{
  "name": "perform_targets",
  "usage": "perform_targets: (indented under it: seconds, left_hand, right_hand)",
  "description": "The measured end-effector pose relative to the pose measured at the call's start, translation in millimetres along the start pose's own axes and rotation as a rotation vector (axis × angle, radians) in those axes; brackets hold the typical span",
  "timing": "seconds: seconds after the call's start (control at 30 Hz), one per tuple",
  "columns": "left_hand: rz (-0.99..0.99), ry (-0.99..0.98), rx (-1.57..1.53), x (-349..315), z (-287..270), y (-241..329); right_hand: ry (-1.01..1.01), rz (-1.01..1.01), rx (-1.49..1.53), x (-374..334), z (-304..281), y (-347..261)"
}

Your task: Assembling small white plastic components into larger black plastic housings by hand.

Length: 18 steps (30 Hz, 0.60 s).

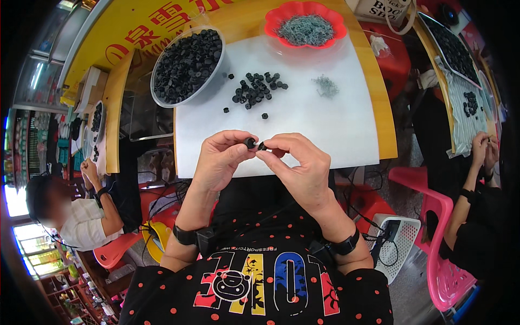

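Observation:
Over the near edge of the white sheet, my left hand (218,162) pinches a small black knob-like part (249,142) between thumb and fingertips. Close against it, my right hand (303,165) grips a second small black part (262,146). A short pale bit shows between the two parts; whether they are joined I cannot tell. Beyond my hands lies a loose pile of black knob-like parts (252,92), with a few strays around it. To its right is a small heap of thin silvery metal pieces (326,86).
A clear round tub (221,76) full of black parts stands at the back left. The red scalloped dish (342,27) at the back holds many metal pieces. White sheeting (346,130) covers the wooden table (387,130). People work at left and right; a pink chair (433,216) stands right.

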<state>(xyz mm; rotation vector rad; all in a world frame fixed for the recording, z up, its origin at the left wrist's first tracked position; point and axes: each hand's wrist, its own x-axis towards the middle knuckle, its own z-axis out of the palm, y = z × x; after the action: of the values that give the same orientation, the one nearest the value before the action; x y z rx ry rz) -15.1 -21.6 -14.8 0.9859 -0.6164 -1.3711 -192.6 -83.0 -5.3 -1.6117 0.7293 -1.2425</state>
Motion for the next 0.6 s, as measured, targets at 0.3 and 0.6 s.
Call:
perform_targets:
  seconds: [0.3, 0.6]
  left_hand:
    - [0.004, 0.001, 0.019, -0.9, 2.9, 1.1]
    - [-0.001, -0.009, 0.054, -1.5, 2.1, 1.4]
  right_hand:
    - [-0.022, -0.06, -0.031, -0.3, -0.8, 2.6]
    - [-0.04, -0.065, -0.039, -0.5, 0.2, 4.4]
